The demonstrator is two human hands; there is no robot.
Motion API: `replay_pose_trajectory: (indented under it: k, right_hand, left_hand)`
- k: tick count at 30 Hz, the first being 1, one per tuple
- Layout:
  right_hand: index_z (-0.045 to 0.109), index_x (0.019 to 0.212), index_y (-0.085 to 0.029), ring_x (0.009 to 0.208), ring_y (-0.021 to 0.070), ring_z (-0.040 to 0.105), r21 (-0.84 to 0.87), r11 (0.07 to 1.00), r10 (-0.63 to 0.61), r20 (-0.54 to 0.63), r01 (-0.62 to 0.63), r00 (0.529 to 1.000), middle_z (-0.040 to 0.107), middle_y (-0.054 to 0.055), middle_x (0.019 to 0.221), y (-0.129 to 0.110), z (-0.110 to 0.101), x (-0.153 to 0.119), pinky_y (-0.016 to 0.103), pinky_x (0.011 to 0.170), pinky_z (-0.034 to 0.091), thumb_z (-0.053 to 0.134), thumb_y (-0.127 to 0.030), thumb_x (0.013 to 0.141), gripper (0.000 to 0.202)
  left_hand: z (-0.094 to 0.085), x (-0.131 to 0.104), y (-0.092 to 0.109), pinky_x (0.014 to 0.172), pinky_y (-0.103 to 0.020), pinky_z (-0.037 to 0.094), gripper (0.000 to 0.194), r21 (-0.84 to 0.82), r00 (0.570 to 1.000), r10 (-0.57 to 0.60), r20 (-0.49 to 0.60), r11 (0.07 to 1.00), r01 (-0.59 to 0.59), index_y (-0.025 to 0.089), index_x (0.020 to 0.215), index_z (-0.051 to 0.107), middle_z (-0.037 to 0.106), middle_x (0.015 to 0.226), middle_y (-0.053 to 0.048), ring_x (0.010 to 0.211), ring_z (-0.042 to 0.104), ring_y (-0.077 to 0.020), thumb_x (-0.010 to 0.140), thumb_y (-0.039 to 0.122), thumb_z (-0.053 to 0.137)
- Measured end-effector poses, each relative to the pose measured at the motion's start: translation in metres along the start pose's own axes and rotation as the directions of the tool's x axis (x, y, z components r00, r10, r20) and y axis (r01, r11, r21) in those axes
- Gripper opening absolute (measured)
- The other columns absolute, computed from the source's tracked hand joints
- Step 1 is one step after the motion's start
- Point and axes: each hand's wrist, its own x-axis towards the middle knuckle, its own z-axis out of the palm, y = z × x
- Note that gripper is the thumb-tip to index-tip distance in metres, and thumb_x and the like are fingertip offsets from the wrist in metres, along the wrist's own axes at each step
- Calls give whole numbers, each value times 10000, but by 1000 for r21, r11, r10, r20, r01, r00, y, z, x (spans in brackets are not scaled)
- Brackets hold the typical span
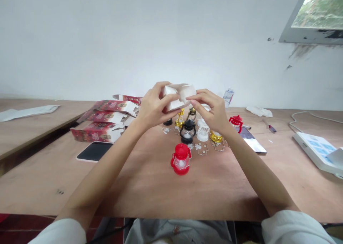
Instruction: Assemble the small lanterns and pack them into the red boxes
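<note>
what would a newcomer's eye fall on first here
Probably the bright red lantern, standing in front of the other lanterns. Higher in the picture, the left grip and right grip hold an open box, white inside. Red printed cartons lie overlapping at the left, near a dark-screened phone.

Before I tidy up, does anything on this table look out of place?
Possibly the crumpled white tissue near the wall, back right: it lies bunched up like litter, apart from the lanterns.

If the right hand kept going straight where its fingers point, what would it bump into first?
Probably the open box; the right hand seems to touch its white flaps, though depth is hard to judge.
</note>
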Motion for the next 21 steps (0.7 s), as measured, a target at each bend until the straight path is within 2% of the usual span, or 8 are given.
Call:
replay_pose_trajectory:
  k: [4,8,12,16,19,21]
  right_hand:
    - [722,907,-248,904,163,639,-3,997,78,-79,-78,994,667,32,964,0,2,-1,322,725,557,543,-281,894,183]
    - [728,908,-258,986,200,641,-65,996,45,-148,-55,988,667,45,1045,2,6,-2,369,771,569,577,-280,871,156]
    - [720,961,-233,949,186,654,-45,999,21,-146,-28,989,660,66,1057,4,11,-4,347,762,584,590,-233,853,168]
    - [700,1001,-239,924,153,654,40,991,133,-137,-129,982,679,36,1005,3,13,-5,301,748,586,555,-215,870,197]
    - [697,978,-247,900,134,656,128,977,192,-160,-172,968,688,10,991,0,13,-5,289,749,583,556,-208,866,184]
    - [704,935,-236,906,136,652,161,972,200,-181,-171,963,688,9,958,-1,12,-4,284,742,581,576,-199,850,158]
  left_hand:
    - [1,0,2,790,-386,485,340,-71,1000,-11,7,997,12,268,1083,546,464,1322,-103,1010,541,-227,812,449,644]
    - [4,0,3,816,-391,492,328,-79,999,34,4,996,-34,264,1120,524,512,1294,-101,1076,537,-240,833,390,625]
    - [6,-2,-1,828,-403,503,420,-63,997,70,-16,996,-71,266,1225,474,550,1225,-110,1036,553,-236,834,332,611]
    - [8,-5,-5,837,-431,497,355,10,995,100,10,995,-100,328,1198,528,484,1296,-79,1077,524,-251,849,308,585]
    - [11,-7,0,881,-437,486,354,-55,998,-44,39,997,46,344,1197,532,472,1305,-60,1113,515,-252,858,441,565]
    - [13,-6,7,902,-429,480,513,-133,979,-197,58,970,203,331,1281,456,502,1276,-70,1096,533,-245,837,574,538]
